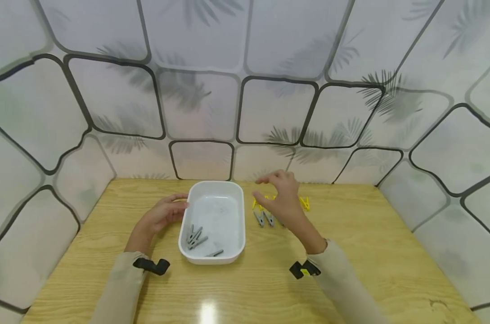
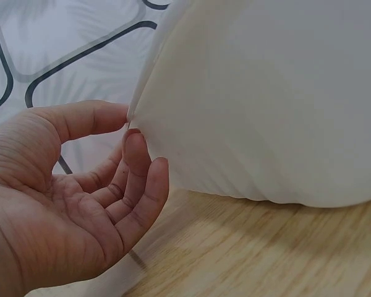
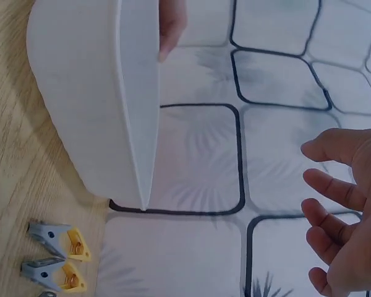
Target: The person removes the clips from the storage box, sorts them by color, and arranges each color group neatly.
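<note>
A white plastic tub (image 1: 216,258) stands on the table with several grey clothespins (image 1: 195,238) lying in its near part. My left hand (image 1: 165,213) is at the tub's left side. In the left wrist view its thumb and fingers (image 2: 151,192) pinch the tub's rim. Right of the tub, my right hand (image 1: 283,198) is raised, thumb and fingers spread apart, holding nothing. Below it on the table lie grey clothespins (image 1: 259,219) in a row, with yellow clothespins (image 1: 304,204) behind them. The hand hides part of both rows.
The wooden table (image 1: 350,252) reaches back to a patterned cloth (image 1: 200,108) that also stands along both sides. Black wrist cameras (image 1: 151,265) are strapped over the light sleeves (image 1: 342,279).
</note>
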`<act>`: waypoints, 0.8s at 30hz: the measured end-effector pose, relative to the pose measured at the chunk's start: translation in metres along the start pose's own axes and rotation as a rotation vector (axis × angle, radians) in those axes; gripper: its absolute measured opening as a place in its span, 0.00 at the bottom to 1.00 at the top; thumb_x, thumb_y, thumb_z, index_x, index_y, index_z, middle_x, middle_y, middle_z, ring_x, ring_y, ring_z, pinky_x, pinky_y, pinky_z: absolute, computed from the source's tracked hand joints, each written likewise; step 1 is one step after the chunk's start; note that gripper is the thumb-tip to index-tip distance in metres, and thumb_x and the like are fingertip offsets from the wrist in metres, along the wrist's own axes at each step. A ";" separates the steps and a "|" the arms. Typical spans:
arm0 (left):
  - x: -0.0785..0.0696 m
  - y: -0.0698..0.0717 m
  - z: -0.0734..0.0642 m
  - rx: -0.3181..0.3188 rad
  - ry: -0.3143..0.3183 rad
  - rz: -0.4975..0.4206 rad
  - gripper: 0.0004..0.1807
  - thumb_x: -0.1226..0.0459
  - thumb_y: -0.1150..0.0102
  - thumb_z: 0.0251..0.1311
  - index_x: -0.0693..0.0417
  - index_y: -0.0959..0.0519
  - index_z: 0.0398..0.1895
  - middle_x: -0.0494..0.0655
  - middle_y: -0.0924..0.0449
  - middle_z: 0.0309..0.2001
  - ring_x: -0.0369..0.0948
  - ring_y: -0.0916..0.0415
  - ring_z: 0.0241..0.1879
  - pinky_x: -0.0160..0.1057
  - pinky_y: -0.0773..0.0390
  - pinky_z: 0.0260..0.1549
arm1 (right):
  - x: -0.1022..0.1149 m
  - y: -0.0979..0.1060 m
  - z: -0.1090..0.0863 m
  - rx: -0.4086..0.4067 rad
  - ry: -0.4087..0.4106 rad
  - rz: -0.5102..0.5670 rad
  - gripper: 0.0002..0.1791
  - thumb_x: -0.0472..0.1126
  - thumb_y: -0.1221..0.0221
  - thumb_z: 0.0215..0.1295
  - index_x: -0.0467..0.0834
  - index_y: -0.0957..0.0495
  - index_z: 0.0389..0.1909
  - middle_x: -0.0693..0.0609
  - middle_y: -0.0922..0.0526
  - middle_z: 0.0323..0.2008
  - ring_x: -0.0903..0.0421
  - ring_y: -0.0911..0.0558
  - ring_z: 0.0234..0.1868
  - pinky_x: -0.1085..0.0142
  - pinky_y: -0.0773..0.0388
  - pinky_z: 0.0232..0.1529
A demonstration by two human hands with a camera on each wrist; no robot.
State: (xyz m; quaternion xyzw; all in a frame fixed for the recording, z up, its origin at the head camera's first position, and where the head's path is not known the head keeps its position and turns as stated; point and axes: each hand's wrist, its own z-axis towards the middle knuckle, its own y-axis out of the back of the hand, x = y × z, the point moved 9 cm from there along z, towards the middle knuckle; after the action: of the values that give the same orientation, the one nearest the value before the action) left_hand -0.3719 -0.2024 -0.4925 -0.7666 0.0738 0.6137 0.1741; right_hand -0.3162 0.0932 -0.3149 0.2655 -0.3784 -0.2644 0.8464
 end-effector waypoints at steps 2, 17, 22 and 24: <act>0.001 0.000 0.000 -0.001 0.000 -0.003 0.29 0.67 0.46 0.73 0.68 0.40 0.72 0.36 0.13 0.41 0.33 0.15 0.40 0.33 0.15 0.43 | 0.018 -0.015 0.004 0.060 0.093 -0.028 0.13 0.39 0.26 0.57 0.44 0.15 0.42 0.45 0.21 0.43 0.44 0.30 0.47 0.44 0.39 0.51; 0.002 0.001 0.003 -0.028 0.007 0.036 0.27 0.67 0.48 0.75 0.68 0.40 0.72 0.33 0.15 0.40 0.32 0.16 0.40 0.33 0.16 0.44 | 0.081 -0.115 -0.019 0.591 0.519 -0.276 0.11 0.48 0.31 0.65 0.53 0.17 0.45 0.53 0.24 0.47 0.54 0.31 0.47 0.55 0.32 0.54; 0.002 0.002 0.003 -0.023 0.009 0.045 0.28 0.67 0.49 0.75 0.68 0.41 0.73 0.34 0.15 0.39 0.32 0.16 0.39 0.33 0.16 0.43 | 0.091 -0.142 -0.029 0.713 0.612 -0.341 0.12 0.48 0.31 0.65 0.54 0.16 0.48 0.53 0.23 0.47 0.54 0.30 0.49 0.56 0.31 0.55; 0.003 0.003 0.003 -0.019 0.009 0.042 0.28 0.67 0.49 0.75 0.67 0.41 0.73 0.34 0.15 0.39 0.32 0.16 0.39 0.33 0.16 0.43 | 0.095 -0.151 -0.033 0.747 0.646 -0.389 0.13 0.50 0.31 0.65 0.55 0.16 0.49 0.54 0.22 0.47 0.55 0.30 0.49 0.58 0.31 0.55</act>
State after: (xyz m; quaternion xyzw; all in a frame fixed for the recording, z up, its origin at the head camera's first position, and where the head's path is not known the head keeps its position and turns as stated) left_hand -0.3749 -0.2035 -0.4960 -0.7692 0.0849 0.6145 0.1537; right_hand -0.2738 -0.0687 -0.3845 0.6821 -0.1107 -0.1686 0.7029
